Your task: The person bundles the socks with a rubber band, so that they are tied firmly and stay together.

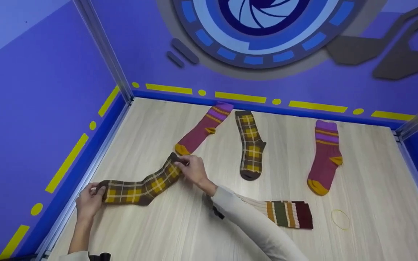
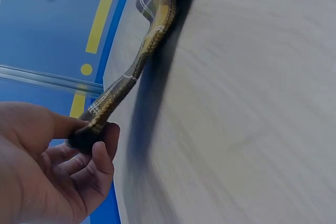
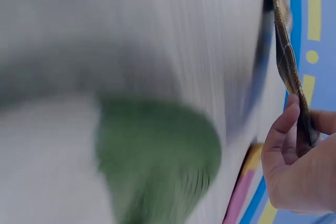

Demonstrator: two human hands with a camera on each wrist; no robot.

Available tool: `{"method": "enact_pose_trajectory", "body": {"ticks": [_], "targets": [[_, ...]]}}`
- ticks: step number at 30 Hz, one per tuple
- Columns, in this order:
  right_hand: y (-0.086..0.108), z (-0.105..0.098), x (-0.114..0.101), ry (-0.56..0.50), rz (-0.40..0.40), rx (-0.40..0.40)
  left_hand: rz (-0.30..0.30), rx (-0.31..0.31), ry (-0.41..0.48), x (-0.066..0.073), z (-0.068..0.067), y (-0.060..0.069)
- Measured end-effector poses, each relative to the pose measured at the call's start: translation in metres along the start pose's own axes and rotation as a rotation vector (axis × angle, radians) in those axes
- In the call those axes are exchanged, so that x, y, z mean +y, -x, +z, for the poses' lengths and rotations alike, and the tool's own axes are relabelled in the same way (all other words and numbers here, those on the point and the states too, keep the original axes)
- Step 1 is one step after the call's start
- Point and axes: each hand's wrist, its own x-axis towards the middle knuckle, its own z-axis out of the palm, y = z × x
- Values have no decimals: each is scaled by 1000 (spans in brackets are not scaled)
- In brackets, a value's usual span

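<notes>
A brown and yellow plaid sock (image 1: 132, 192) is stretched between my two hands, over the left part of the table. My left hand (image 1: 88, 203) pinches its dark left end between thumb and fingers. At the other dark end, my right hand (image 1: 194, 170) pinches the fabric. In the left wrist view the sock (image 2: 149, 40) hangs above the tabletop and casts a shadow. A matching plaid sock (image 1: 251, 148) lies flat behind the right hand. Under the right forearm is a striped sock (image 1: 281, 214), partly hidden; the right wrist view has a blurred green piece of fabric (image 3: 157, 156) close up.
Two maroon socks with purple cuffs lie farther back, a left one (image 1: 203, 128) near the wall and a right one (image 1: 325, 159). A thin yellow band (image 1: 340, 219) rests at the right. Blue-purple walls (image 1: 49, 108) enclose the wooden table (image 1: 376, 174) at the back and sides.
</notes>
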Motion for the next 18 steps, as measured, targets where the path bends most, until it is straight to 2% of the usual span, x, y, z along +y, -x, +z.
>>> {"method": "enact_pose_trajectory", "body": {"ticks": [4, 10, 18], "targets": [[3, -18, 5, -56, 7, 19, 9, 6, 63, 9, 5, 3], [14, -48, 10, -236, 122, -2, 36, 21, 94, 26, 15, 8], [24, -88, 21, -263, 170, 28, 63, -44, 186, 48, 30, 14]]}}
